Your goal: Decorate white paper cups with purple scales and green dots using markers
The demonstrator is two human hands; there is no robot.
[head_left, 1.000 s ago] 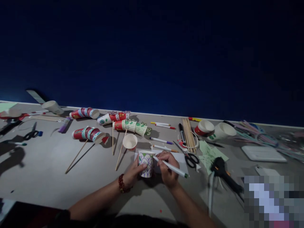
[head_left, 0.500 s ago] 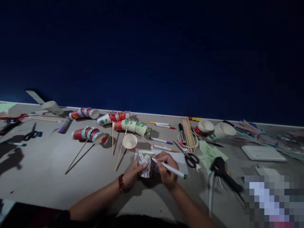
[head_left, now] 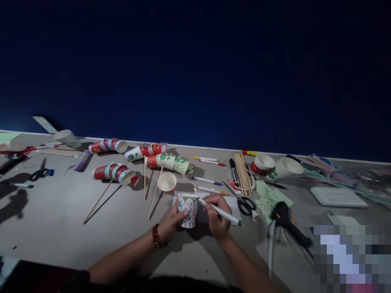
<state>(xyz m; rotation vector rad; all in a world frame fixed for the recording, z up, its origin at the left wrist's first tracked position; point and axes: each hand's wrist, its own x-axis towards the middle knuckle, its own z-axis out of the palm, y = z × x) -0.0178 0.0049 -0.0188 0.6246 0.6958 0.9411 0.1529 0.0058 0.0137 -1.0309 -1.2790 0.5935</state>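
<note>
My left hand (head_left: pixel 170 223) is wrapped round a white paper cup (head_left: pixel 188 211), thumb across its front. Purple scallop lines and some green patches cover the cup's side, and it stands roughly upright. In my right hand (head_left: pixel 217 215) is a white marker pen (head_left: pixel 224 213) with a green end, its tip pointing left, just off the cup's right side near the rim. A sheet of white paper (head_left: pixel 235 209) lies beneath both hands. Behind the cup stands another paper cup (head_left: pixel 167 182), open side up.
Decorated cup chains (head_left: pixel 166 162) on wooden sticks lie to the left and behind. Marker pens (head_left: pixel 207 180), a bundle of sticks (head_left: pixel 242 174) and scissors (head_left: pixel 246 205) are behind my right hand. A black glue gun (head_left: pixel 288 224) and crumpled green paper (head_left: pixel 271 199) sit to the right.
My right hand has shifted slightly right, drawing the marker's tip a little away from the cup. The cup and my left hand have stayed nearly still.
</note>
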